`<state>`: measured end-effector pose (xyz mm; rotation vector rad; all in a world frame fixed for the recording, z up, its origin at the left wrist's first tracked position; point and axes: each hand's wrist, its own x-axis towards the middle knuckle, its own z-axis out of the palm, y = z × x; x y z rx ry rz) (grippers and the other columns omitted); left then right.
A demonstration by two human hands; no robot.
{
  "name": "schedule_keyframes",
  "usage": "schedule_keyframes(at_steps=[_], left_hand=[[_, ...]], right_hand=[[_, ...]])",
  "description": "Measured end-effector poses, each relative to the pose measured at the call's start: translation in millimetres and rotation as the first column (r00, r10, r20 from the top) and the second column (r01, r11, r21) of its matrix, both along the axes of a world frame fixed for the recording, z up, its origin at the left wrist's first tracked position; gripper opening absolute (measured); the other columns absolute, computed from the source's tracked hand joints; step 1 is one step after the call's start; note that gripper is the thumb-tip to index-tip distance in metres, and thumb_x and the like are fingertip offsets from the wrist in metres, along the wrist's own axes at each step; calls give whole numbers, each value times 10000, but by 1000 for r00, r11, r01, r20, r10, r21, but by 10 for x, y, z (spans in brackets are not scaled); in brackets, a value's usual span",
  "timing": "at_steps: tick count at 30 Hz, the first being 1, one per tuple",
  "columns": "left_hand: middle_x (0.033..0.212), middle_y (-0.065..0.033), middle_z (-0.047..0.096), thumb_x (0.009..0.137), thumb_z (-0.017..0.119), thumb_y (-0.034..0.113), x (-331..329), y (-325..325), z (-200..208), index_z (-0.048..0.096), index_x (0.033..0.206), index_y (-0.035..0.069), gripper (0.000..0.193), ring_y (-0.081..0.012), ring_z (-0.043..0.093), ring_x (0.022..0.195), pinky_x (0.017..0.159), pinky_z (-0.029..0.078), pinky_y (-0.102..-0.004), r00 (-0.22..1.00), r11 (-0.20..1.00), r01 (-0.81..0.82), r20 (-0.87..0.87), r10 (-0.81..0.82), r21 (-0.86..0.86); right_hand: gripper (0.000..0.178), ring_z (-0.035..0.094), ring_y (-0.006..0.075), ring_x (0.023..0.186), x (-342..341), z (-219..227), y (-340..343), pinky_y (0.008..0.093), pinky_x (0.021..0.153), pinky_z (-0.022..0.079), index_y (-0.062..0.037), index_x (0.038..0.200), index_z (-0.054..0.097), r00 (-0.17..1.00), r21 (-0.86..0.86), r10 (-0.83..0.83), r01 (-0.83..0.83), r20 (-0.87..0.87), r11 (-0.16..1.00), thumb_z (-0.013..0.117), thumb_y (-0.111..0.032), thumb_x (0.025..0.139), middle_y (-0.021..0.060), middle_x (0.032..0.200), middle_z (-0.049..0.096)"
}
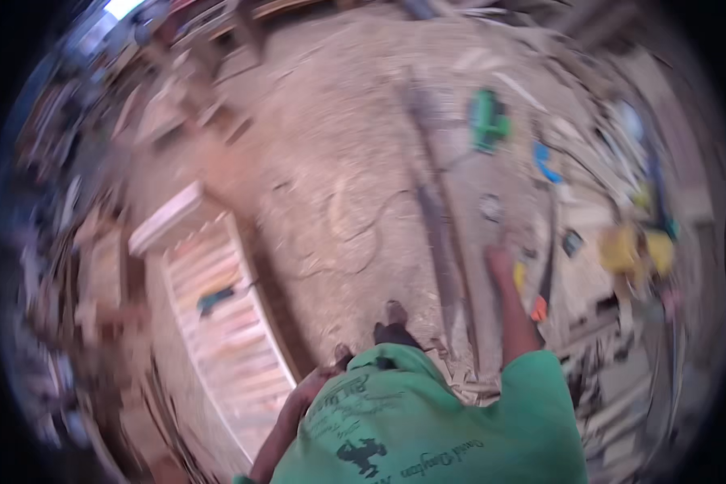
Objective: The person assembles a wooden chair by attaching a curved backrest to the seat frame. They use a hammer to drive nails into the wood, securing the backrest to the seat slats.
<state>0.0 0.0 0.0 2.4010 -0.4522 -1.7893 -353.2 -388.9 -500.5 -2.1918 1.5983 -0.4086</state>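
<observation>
My right hand (500, 260) reaches forward over a long wooden bench (480, 323) on the right. Motion blur smears its fingers, and whether they hold anything does not show. Just beside that hand lies a small yellow item (519, 276). Farther up the bench are a round greyish object (490, 207) and a green power tool (488, 121). My left hand (323, 376) hangs low at my side, against my green shirt, with its fingers indistinct. Close to it is the edge of a slatted wooden frame (218, 331), on which a teal-and-yellow hand tool (214, 299) rests.
Sawdust covers the floor (331, 185), and a thin cord (367, 230) runs across it. Right of the bench lie a blue item (545, 161), an orange item (538, 308), a yellow tool (636, 250) and scrap wood. Stacked timber (101, 274) lines the left.
</observation>
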Motion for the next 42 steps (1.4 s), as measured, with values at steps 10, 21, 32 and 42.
schedule_keyframes(at_steps=[10,21,32,42], left_hand=[[1010,-110,761,1071,680,405,-1859,-1253,-2023,743,1062,27,384,-204,718,968,865,558,-397,958,930,-280,-131,255,-237],[952,-129,753,1041,709,370,-1202,-1906,-2721,719,1076,21,351,-263,733,909,819,564,-412,922,771,-336,-21,387,-541],[1344,-131,689,981,773,598,160,-2256,-2973,592,1500,51,776,-251,681,1213,966,602,-443,649,594,-749,-500,573,-292],[1157,-109,766,864,909,275,2691,115,-4771,710,1333,86,543,-231,768,991,775,648,-377,546,495,-838,-363,755,-231]], right_hand=[[1147,562,547,1394,-1687,1682,-2972,605,1131,488,-195,1738,250,909,128,-205,266,-363,955,850,-479,801,363,1600,483],[1010,687,441,1263,-1524,1270,-2834,521,1116,516,37,1550,471,990,150,-131,123,44,981,894,-428,760,330,1374,682],[693,698,404,1078,2346,2069,374,520,891,578,-17,1347,663,855,307,501,-517,136,799,930,-282,765,247,1164,706],[896,729,398,1026,4894,1431,2099,513,883,601,-98,1632,457,660,680,733,-614,164,401,885,-360,890,281,1345,638]])
